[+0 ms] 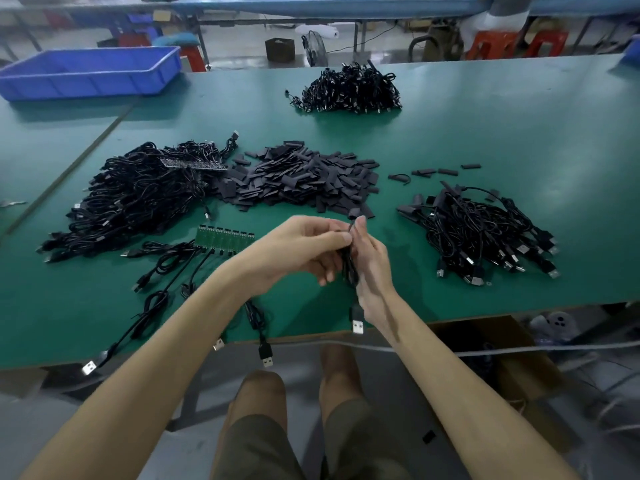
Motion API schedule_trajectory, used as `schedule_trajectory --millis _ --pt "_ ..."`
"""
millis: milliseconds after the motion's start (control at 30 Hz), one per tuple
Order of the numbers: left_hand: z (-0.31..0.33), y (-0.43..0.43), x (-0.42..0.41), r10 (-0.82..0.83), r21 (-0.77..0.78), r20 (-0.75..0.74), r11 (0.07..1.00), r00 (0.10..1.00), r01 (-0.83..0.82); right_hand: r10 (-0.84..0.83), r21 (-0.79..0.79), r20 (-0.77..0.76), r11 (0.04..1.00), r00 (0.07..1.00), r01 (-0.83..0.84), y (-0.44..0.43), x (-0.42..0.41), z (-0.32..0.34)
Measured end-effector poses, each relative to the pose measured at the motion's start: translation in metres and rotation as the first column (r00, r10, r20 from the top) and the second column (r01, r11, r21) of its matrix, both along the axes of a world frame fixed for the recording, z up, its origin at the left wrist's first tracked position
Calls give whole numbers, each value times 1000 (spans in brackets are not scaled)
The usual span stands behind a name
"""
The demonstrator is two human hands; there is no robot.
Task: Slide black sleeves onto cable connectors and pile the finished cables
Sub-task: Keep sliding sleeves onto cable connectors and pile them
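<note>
**Two hands on one cable**

Both hands meet above the green desk (450,133). The left hand (298,247) pinches a black cable (348,268), the right hand (370,258) grips it too; a black sleeve (353,213) sits at its top end. The sleeve heap (298,178) lies just beyond, the finished pile (485,233) to the right.

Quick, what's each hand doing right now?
Left hand: closed, pinching the black cable.
Right hand: closed around the same cable, fingers at the sleeve on top.
</note>
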State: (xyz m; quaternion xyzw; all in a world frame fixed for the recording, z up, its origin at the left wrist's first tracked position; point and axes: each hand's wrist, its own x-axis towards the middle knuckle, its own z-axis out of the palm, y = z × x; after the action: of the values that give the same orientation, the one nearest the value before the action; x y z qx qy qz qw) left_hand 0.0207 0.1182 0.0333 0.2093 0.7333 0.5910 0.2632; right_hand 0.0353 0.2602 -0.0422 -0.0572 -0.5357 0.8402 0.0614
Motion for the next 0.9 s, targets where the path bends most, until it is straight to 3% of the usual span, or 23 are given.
schedule_trajectory --millis 167,333,533,700,900 --pt "22 48 -19 39 29 -54 999 998 -37 -77 134 47 988 996 70 -8 -6 -3" --pt "20 126 -41 41 -23 -87 999 995 -43 -12 345 31 939 999 1 -1 3 -2" --pt "-17 168 -41 8 -139 -154 990 988 -30 26 238 64 970 998 -40 -3 4 -1" --pt "-25 165 -43 -41 -191 -239 982 970 -5 43 260 57 964 997 -56 -2 0 -5" --pt "-11 136 -31 -7 -111 -368 993 930 -36 73 256 68 963 995 -89 -2 0 -7"
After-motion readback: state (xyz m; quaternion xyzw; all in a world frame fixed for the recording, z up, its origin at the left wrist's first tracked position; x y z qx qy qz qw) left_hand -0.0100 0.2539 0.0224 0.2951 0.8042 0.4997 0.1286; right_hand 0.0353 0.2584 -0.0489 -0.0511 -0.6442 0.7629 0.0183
